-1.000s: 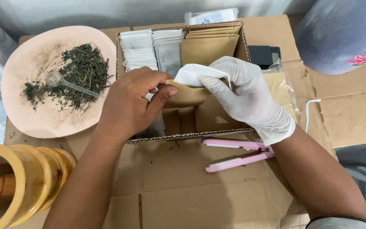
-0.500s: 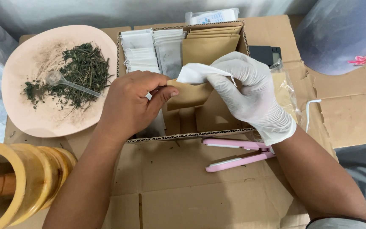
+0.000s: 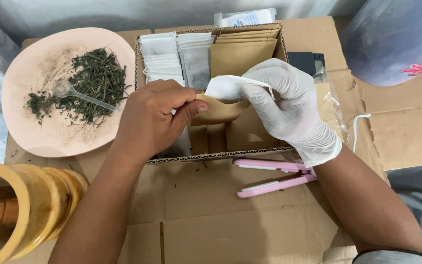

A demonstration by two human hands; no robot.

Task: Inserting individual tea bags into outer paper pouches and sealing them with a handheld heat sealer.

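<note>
Working over a cardboard box sitting on flattened cardboard, both hands busy on one small brown paper envelope. Left hand, bare, pinching the envelope's left edge between thumb and curled fingers, holding it just above the box's open middle section. Right hand, wearing a white glove, gripping a white sachet with fingers closed round it, pushing its lower end into the envelope's open mouth, sachet and envelope touching. Sitting upright in rows at the back of the box: more white sachets on the left, greyish ones beside them, brown envelopes on the right. Resting to the left of the box, a pink plate carrying dried green herbs with a clear plastic spoon lying across them. Lying just in front of the box, a pink heat sealer, jaws slightly apart. Showing at bottom left, a wooden mortar, partly cut off.
</note>
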